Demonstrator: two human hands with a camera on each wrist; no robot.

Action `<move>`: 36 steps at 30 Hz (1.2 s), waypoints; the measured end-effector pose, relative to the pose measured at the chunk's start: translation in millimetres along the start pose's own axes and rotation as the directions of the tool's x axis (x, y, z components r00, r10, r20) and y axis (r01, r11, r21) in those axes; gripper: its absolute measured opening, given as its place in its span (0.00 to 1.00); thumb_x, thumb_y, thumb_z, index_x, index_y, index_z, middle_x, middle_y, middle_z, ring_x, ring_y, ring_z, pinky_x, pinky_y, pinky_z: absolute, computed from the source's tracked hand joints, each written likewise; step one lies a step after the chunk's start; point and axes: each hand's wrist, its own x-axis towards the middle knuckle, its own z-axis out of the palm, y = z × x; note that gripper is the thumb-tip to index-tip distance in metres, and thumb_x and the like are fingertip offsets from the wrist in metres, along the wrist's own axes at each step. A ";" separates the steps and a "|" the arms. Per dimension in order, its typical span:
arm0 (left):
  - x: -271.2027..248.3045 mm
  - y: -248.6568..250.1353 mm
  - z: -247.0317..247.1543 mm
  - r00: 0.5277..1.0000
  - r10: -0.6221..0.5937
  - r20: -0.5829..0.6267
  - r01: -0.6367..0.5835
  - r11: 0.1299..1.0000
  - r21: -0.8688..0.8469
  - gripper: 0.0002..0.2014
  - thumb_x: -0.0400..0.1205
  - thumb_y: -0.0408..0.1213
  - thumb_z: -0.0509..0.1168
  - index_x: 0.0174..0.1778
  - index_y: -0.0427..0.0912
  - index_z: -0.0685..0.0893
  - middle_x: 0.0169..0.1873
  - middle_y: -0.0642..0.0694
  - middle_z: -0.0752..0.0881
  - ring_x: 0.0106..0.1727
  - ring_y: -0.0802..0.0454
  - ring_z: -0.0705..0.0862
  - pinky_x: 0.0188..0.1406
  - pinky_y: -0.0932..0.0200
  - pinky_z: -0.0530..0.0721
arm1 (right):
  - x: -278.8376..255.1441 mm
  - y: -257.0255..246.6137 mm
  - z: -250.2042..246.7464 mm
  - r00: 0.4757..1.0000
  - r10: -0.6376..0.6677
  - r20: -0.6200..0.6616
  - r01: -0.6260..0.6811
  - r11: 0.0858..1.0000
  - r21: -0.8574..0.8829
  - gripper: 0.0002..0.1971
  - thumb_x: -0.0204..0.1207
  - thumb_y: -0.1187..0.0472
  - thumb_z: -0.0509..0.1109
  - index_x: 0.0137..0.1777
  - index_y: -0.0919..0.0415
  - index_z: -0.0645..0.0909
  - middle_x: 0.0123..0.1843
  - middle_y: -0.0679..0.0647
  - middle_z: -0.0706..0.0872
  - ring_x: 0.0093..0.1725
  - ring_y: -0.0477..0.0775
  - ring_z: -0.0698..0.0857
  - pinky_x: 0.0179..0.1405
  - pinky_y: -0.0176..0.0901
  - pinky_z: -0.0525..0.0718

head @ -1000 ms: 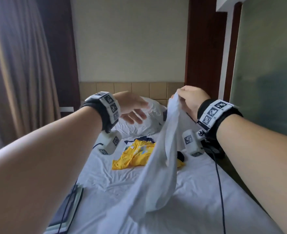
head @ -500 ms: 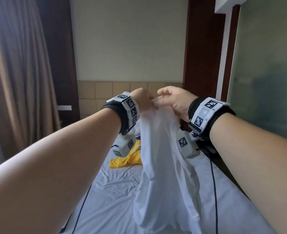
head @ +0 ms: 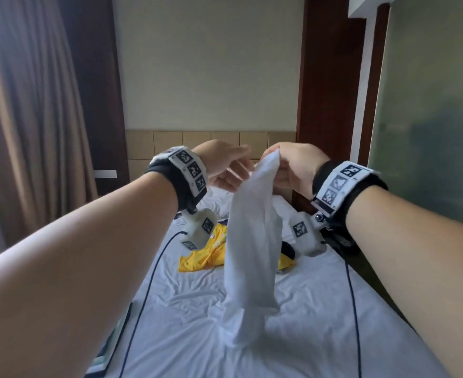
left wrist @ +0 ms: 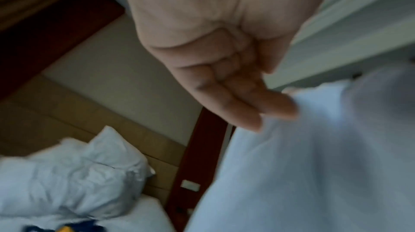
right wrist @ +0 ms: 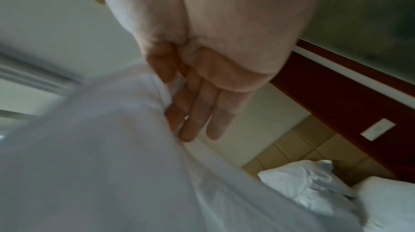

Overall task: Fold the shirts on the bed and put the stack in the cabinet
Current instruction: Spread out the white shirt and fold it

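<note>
A white shirt (head: 249, 241) hangs in a narrow bunch above the bed (head: 320, 323), its lower end resting on the sheet. My right hand (head: 285, 167) grips its top edge, thumb and fingers (right wrist: 191, 111) pinching the fabric (right wrist: 89, 147). My left hand (head: 230, 170) is just left of it, fingers straight. In the left wrist view, which is blurred, its fingertips (left wrist: 276, 110) touch the cloth (left wrist: 314, 165). A crumpled yellow shirt (head: 206, 255) lies on the bed behind the white one, partly hidden by it.
A dark item (head: 287, 249) lies beside the yellow shirt. A white pillow (left wrist: 67, 173) sits at the tiled headboard (head: 211, 140). Black cables (head: 148, 282) run down from both wrists. A flat book-like object (head: 113, 342) lies at the bed's left edge. Curtain (head: 34, 132) left, frosted panel (head: 429, 132) right.
Half a second ago both hands held the shirt's top together. The left hand has since let go and moved a little left, fingers straightened. The shirt hangs from the right hand alone.
</note>
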 end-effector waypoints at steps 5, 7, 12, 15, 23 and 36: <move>11.6 -26.2 16.5 0.993 -0.057 0.105 0.004 0.895 0.446 0.28 0.82 0.35 0.71 0.78 0.59 0.75 0.69 0.49 0.80 0.70 0.44 0.82 0.65 0.43 0.87 | -3.1 -27.1 -23.3 0.982 -0.136 0.129 0.103 0.967 0.233 0.13 0.75 0.56 0.67 0.30 0.57 0.76 0.36 0.55 0.74 0.34 0.55 0.76 0.36 0.46 0.74; 10.4 -28.7 34.6 0.973 -0.010 0.230 -0.141 0.763 0.631 0.29 0.78 0.49 0.70 0.77 0.51 0.79 0.69 0.48 0.81 0.72 0.44 0.79 0.71 0.51 0.78 | -6.9 -32.9 -39.8 0.971 -0.207 0.122 0.176 0.958 0.226 0.11 0.77 0.65 0.67 0.34 0.55 0.73 0.35 0.52 0.74 0.33 0.51 0.77 0.34 0.43 0.75; 24.8 -43.0 51.4 0.982 -0.021 0.187 -0.072 0.875 0.479 0.35 0.64 0.58 0.78 0.63 0.41 0.88 0.62 0.44 0.89 0.66 0.43 0.85 0.74 0.47 0.79 | -8.3 -37.3 -89.7 0.970 -0.243 0.030 0.244 0.969 -0.031 0.14 0.71 0.73 0.70 0.35 0.52 0.77 0.34 0.53 0.78 0.34 0.52 0.79 0.37 0.46 0.76; 30.0 -45.3 39.9 0.991 0.000 0.137 -0.016 0.993 0.116 0.16 0.71 0.35 0.79 0.53 0.39 0.87 0.52 0.40 0.90 0.51 0.44 0.90 0.59 0.48 0.90 | -6.1 -28.1 -121.7 0.938 -0.303 -0.167 0.219 0.893 -0.392 0.13 0.67 0.70 0.74 0.33 0.49 0.82 0.34 0.48 0.79 0.39 0.53 0.78 0.45 0.48 0.77; 17.6 -34.3 2.6 0.993 0.024 0.116 0.010 0.959 -0.284 0.18 0.73 0.19 0.77 0.53 0.41 0.83 0.48 0.36 0.88 0.48 0.40 0.89 0.53 0.43 0.89 | -9.9 -6.9 -146.8 0.918 -0.333 -0.215 0.076 0.680 -0.729 0.17 0.70 0.74 0.69 0.43 0.47 0.86 0.58 0.51 0.88 0.64 0.55 0.82 0.60 0.48 0.80; 9.5 -21.8 -9.6 1.000 0.011 -0.023 -0.013 0.996 -0.088 0.07 0.83 0.22 0.67 0.47 0.36 0.87 0.55 0.32 0.90 0.54 0.40 0.90 0.64 0.43 0.88 | 2.9 3.4 -129.3 0.924 -0.357 -0.138 0.112 0.597 -0.795 0.10 0.73 0.64 0.72 0.43 0.44 0.87 0.43 0.44 0.90 0.47 0.50 0.87 0.51 0.48 0.85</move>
